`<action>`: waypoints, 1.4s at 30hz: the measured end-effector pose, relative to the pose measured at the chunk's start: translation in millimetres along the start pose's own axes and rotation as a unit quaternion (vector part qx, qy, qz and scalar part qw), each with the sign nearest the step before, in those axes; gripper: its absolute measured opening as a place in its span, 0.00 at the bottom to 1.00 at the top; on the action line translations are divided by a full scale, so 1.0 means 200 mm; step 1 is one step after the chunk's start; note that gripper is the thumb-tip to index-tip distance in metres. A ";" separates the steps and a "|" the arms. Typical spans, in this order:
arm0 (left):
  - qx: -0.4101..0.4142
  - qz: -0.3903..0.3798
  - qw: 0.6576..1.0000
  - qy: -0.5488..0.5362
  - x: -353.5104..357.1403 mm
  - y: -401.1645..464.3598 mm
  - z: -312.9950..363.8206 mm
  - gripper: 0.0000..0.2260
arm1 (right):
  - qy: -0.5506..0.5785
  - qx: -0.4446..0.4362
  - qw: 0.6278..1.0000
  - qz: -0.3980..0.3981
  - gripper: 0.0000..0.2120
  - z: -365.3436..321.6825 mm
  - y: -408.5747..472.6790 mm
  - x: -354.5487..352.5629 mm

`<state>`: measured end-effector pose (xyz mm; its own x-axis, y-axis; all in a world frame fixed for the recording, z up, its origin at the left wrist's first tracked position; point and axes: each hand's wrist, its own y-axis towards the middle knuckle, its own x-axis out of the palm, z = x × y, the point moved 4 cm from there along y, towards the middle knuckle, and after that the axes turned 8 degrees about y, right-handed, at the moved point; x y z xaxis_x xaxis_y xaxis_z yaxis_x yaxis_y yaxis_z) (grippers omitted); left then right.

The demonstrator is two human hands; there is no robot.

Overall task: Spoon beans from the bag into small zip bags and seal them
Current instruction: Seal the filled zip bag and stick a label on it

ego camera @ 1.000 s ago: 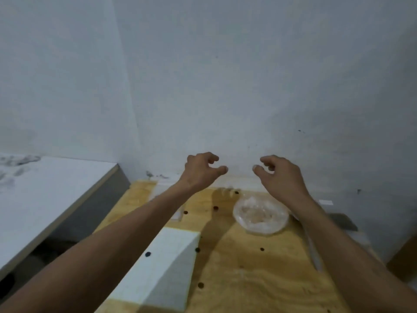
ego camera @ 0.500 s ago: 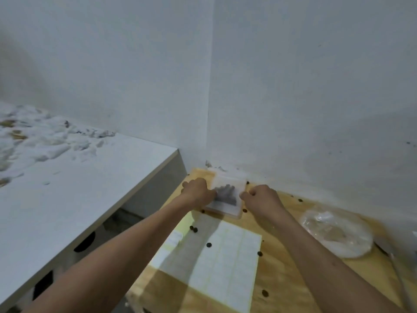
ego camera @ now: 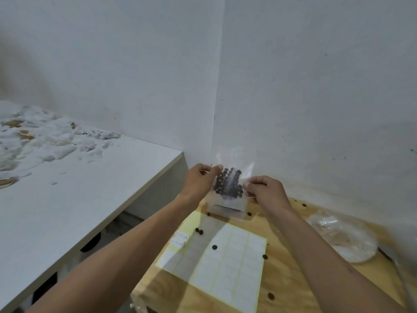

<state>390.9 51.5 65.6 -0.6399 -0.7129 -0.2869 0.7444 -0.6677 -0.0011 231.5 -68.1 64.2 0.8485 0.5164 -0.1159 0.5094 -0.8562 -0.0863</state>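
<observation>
One small zip bag (ego camera: 229,184) of beans, pinched by left hand (ego camera: 198,181) and right hand (ego camera: 266,190).

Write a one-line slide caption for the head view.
Both hands, left hand and right hand, pinch a small zip bag of dark beans above the wooden table.

Bare workroom: plywood bench (ego camera: 293,279), white walls (ego camera: 316,86)

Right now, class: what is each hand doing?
Left hand: pinches the small clear zip bag of dark beans at its left edge.
Right hand: pinches its right edge.
</observation>
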 end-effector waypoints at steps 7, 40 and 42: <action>0.053 0.065 0.990 -0.114 -0.18 -0.06 0.05 0.08 | -0.059 -0.060 0.995 -0.050 0.09 -0.08 -0.10 0.12; 0.049 0.136 0.981 -0.129 -0.46 -0.20 -0.12 0.06 | -0.277 -0.055 0.943 -0.175 0.12 -0.05 -0.39 0.51; 0.042 0.121 0.982 -0.138 -0.43 -0.18 -0.10 0.06 | -0.238 -0.086 0.955 -0.151 0.06 -0.15 -0.37 0.42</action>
<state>423.2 140.2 71.0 -0.4830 -0.8756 0.0022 0.8697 -0.4794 0.1175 270.1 38.3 89.7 0.5184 0.6525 -0.5527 0.7714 -0.6358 -0.0270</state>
